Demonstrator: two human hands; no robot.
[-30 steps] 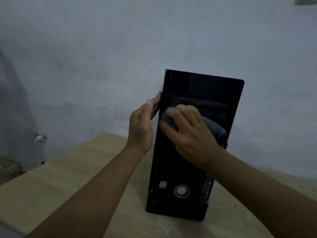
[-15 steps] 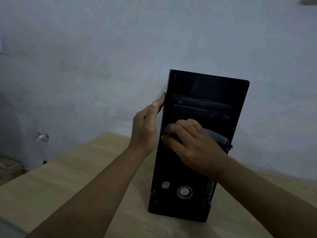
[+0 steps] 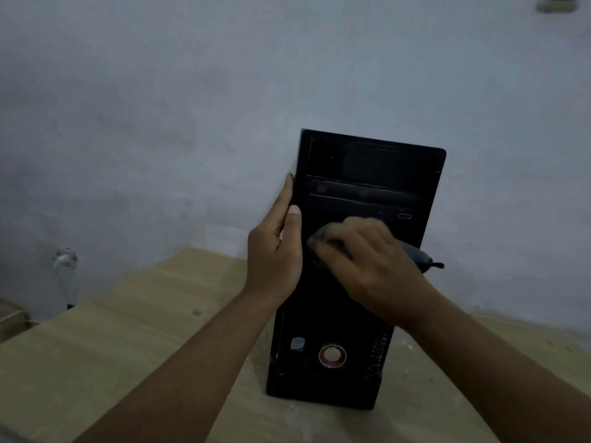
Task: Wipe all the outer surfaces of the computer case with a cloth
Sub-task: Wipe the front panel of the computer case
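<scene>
The tall black computer case (image 3: 367, 164) stands upright on the pale wooden tabletop (image 3: 128, 330), its left edge steadied by the left hand (image 3: 275, 254), grip straight-fingered. The right hand (image 3: 367, 260), grip clamped on a bunched grey cloth (image 3: 417, 254), presses mid-front. Progress is judged early, with the other faces outstanding.

- No text, brand or number is sharp enough to read.
- Case (image 3: 367, 164): a small bluish sticker (image 3: 297, 344) sits near the lower left corner of its front. The print on it is too blurred to make out.
- Drive (image 3: 361, 199), across the upper front: a faint pale mark (image 3: 321, 188) near its left end is too small to tell.
- Red-ringed round button (image 3: 332, 355), near the front's bottom edge: whether its pale centre carries a symbol cannot be told.
</scene>
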